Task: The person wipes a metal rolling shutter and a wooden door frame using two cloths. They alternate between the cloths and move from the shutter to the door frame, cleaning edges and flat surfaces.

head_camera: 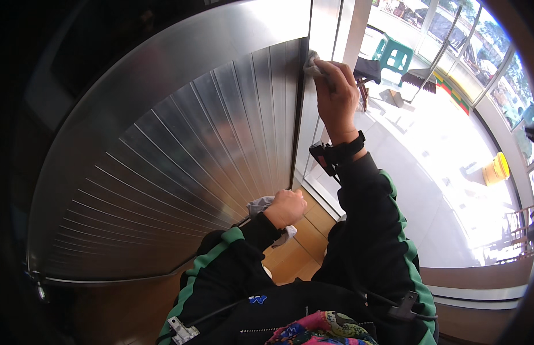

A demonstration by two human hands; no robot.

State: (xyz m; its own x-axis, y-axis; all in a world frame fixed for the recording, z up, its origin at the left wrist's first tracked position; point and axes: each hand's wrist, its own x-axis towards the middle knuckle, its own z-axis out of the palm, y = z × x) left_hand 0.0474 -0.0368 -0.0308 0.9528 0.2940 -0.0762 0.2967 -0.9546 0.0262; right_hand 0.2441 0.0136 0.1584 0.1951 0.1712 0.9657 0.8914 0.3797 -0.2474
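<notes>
My right hand [339, 97] is raised and pinches a crumpled grey cloth [311, 65]. The cloth rests at the edge of a white door frame [311, 116], beside the dark gap along a metal door [198, 142]. That door is shiny grey with a grooved panel. Lower down, my left hand [287, 208] is closed around another greyish cloth [259, 205] near the bottom of the door. Part of this second cloth hangs below the fist, over the tan floor tiles [312, 222].
Through the opening on the right lies a sunlit pale floor [404, 181]. A green plastic stool [394, 54], a small dark folding stool [367, 71], a broom with dustpan [420, 79] and a yellow bucket [496, 169] stand there. Windows [486, 47] line the far side.
</notes>
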